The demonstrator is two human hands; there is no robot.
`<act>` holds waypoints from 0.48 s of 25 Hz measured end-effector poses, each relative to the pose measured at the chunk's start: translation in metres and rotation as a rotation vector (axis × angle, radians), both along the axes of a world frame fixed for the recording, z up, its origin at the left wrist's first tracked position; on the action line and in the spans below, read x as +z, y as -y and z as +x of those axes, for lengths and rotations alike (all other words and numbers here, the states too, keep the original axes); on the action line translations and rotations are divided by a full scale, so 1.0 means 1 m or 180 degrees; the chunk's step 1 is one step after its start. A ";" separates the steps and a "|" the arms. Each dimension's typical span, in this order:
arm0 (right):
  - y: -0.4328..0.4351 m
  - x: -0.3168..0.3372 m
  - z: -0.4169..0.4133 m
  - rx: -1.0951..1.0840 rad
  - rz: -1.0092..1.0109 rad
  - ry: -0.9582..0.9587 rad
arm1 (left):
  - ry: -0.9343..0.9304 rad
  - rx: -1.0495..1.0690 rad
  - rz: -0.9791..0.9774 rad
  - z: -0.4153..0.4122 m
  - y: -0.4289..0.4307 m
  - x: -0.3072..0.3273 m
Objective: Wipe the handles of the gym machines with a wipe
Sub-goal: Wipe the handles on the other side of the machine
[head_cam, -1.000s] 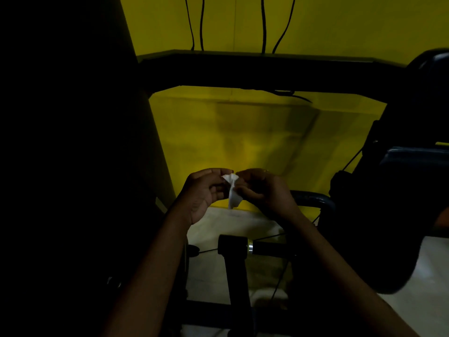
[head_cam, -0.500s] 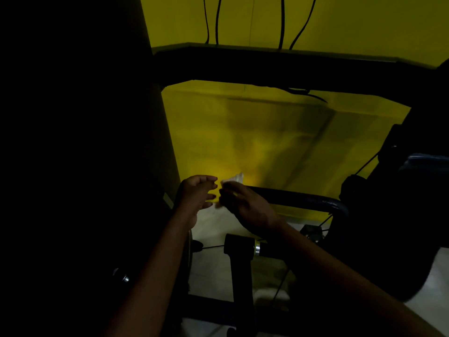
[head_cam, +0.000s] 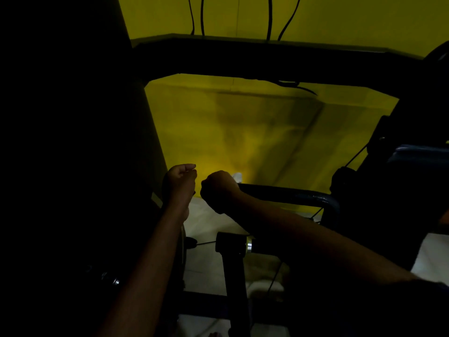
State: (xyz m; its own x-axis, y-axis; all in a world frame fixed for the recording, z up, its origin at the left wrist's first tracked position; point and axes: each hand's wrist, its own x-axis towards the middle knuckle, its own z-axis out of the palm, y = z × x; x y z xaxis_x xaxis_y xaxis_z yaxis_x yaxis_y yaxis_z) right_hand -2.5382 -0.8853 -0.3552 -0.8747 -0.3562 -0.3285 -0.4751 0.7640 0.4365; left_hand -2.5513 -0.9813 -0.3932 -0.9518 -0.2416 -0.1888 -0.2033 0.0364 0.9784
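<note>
Since half a second ago the right hand (head_cam: 218, 188) has closed into a fist on the left end of the handle (head_cam: 286, 194), taking the wipe (head_cam: 237, 176) with it. The left hand (head_cam: 181, 182) has let go of the wipe and now sits just beside the fist, apart from it.

Nearest the camera, both forearms reach forward over a black post (head_cam: 234, 276) with a silver ring (head_cam: 248, 245) and a pale floor (head_cam: 206, 222). Further out, the left grip is loosely curled, with nothing visible in it. The right grip is tight, wrapped round the wipe and the handle's tip; only a white corner of the wipe shows past the far side of the knuckles.

The handle is a dark tube. Its long axis runs across the view, left to right, sloping slightly down to the right, where it bends downward. Its free end points left. Behind it stands a yellow wall (head_cam: 243, 130), crossed higher up by a black beam (head_cam: 267, 57), with cables (head_cam: 269, 15) hanging above.
</note>
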 end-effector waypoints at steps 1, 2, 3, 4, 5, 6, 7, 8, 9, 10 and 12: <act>-0.008 -0.002 -0.004 0.0156 0.0015 0.0228 | -0.0022 -0.0046 -0.0003 0.001 0.002 0.000; -0.021 -0.003 -0.008 0.0432 -0.0258 0.0431 | -0.0018 -0.0107 0.0000 0.002 0.003 0.000; -0.034 -0.009 -0.010 0.0923 -0.0543 0.0386 | 0.0016 -0.0170 -0.0004 0.003 0.003 0.000; -0.047 -0.016 -0.010 0.1455 -0.0951 0.0026 | 0.0075 -0.0225 -0.0013 0.003 0.003 0.000; -0.057 -0.024 -0.009 0.1841 -0.1354 -0.0409 | 0.0134 -0.0282 -0.0012 0.004 0.002 -0.001; -0.062 -0.029 -0.004 0.1952 -0.1460 -0.0677 | 0.0183 -0.0344 -0.0006 0.005 0.001 -0.002; -0.064 -0.036 -0.002 0.2012 -0.1597 -0.0916 | 0.0214 -0.0413 0.0001 0.007 0.000 -0.002; -0.064 -0.041 -0.002 0.1981 -0.1723 -0.0939 | 0.0248 -0.0481 0.0015 0.008 -0.001 -0.003; -0.061 -0.044 -0.003 0.1947 -0.1956 -0.0924 | 0.0286 -0.0550 0.0029 0.009 -0.001 -0.003; -0.057 -0.041 -0.002 0.1798 -0.2223 -0.0842 | 0.0323 -0.0613 0.0036 0.009 -0.001 -0.004; -0.063 -0.030 -0.002 0.1356 -0.2690 -0.0784 | 0.0386 -0.0766 0.0049 0.009 0.000 -0.004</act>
